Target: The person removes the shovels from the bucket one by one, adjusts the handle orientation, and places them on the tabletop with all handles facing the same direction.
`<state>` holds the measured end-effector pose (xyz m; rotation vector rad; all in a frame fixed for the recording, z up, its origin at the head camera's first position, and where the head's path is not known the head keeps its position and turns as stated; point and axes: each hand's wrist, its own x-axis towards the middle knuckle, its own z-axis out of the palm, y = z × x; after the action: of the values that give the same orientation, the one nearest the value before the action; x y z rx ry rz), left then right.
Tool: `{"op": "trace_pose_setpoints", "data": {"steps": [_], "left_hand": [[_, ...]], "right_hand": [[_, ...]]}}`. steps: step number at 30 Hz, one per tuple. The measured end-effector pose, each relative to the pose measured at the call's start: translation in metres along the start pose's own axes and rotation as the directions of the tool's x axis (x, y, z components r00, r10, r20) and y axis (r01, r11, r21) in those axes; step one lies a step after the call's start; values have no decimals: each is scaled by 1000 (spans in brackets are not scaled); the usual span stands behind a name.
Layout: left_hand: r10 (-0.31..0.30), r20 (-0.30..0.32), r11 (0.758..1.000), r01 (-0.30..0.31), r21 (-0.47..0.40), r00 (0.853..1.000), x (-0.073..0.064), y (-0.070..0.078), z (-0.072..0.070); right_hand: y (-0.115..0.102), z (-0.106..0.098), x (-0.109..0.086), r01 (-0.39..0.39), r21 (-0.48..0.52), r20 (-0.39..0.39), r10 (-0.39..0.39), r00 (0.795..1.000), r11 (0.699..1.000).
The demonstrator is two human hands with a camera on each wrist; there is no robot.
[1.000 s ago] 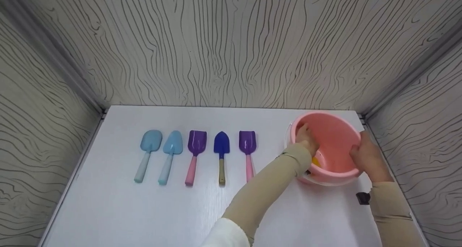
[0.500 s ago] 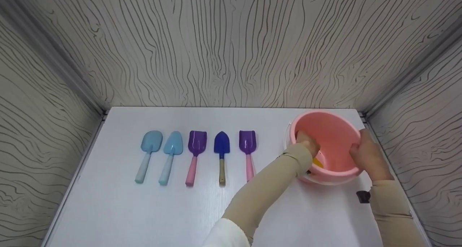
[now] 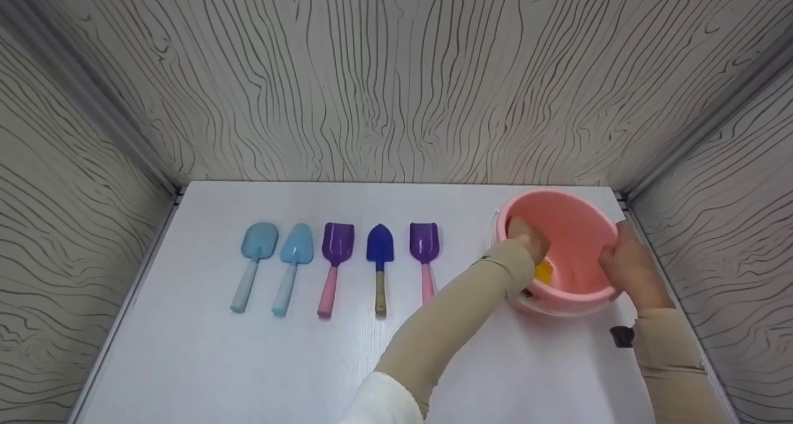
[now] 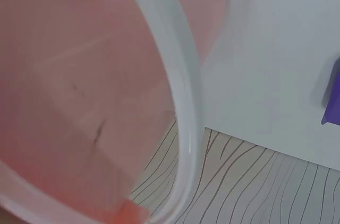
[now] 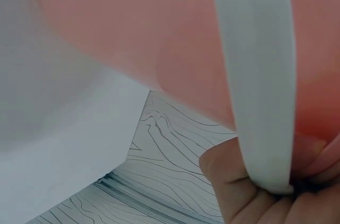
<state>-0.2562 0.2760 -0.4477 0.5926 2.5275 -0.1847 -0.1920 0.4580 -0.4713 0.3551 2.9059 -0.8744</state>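
A pink bucket with a white handle stands at the table's right side, its mouth tilted toward me. My right hand grips its right rim, thumb inside; in the right wrist view, curled fingers show beside the handle. My left hand reaches inside the bucket at the left wall. A yellow piece shows just below that hand. The left fingertips are hidden, and I cannot tell whether they hold the yellow piece.
Toy shovels lie in a row left of the bucket: two light blue shovels, a purple shovel, a blue trowel and another purple shovel, partly behind my left forearm. Wood-patterned walls enclose the white table.
Inside the bucket, my left hand has turned and its fingers have gone out of sight. The yellow piece has shifted slightly and shows more. My right hand stays on the rim.
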Motion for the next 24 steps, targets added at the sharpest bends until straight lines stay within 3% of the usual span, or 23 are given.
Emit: {"op": "trace_pose_setpoints", "data": {"steps": [1, 2, 3, 5, 9, 17, 24], "left_hand": [[62, -40, 963, -49, 265, 997, 1, 0, -2], [107, -59, 914, -75, 398, 993, 1, 0, -2], [177, -83, 831, -103, 546, 981, 0, 0, -3], [204, -95, 807, -112, 580, 974, -1, -1, -4], [264, -124, 794, -142, 591, 957, -6, -5, -9], [310, -162, 823, -179, 540, 937, -12, -18, -24], [349, -230, 859, -212, 466, 909, -22, -33, -36]], "right_hand": [[1, 0, 0, 4, -5, -7, -4, 1000, 1000], [1, 0, -1, 8, -9, -14, -8, 1000, 1000], [1, 0, -1, 11, -10, -18, -11, 1000, 1000], [1, 0, 0, 11, -6, -18, -11, 1000, 1000], [0, 0, 0, -1, 11, 1, 1, 1000, 1000], [-3, -1, 1, -21, 19, 17, 21, 1000, 1000], [-5, -3, 0, -58, 25, 47, 56, 997, 998]]}}
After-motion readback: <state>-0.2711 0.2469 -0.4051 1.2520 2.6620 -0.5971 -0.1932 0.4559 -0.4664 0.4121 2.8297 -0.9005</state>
